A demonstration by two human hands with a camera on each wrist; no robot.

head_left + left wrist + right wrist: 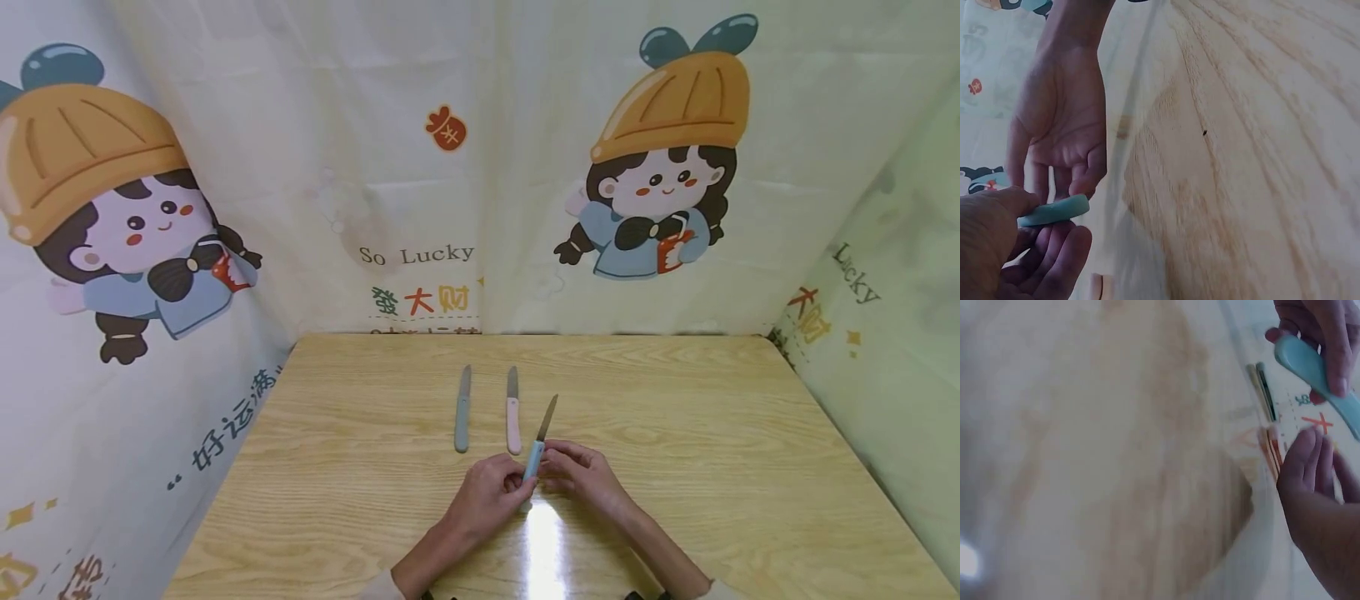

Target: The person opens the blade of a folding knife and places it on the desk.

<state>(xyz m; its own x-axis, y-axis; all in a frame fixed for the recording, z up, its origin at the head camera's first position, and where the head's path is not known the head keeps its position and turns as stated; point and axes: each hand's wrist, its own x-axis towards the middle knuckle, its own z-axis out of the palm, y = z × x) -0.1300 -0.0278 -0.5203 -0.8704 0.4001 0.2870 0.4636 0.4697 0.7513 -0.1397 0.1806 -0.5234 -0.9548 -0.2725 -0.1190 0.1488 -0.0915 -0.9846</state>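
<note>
Three small knives are in the head view. My left hand [487, 500] pinches the light blue handle of one knife [535, 460] between thumb and fingers, its blade slanting up and away to the right. Close beside the top of that handle is my right hand [585, 475], with loosely bent fingers; whether they touch it cannot be told. In the right wrist view, the rounded handle end [1300, 357] sticks out of the left hand [1329, 337], above the right hand's fingertips [1304, 447]. A grey-blue knife [462, 421] and a pink-handled knife [513, 421] lie side by side, blades pointing away.
The wood-grain table [337, 500] is bounded at the back and sides by a printed curtain [300, 167] with cartoon figures and lettering. A bright light reflection shows on the tabletop near the forearms.
</note>
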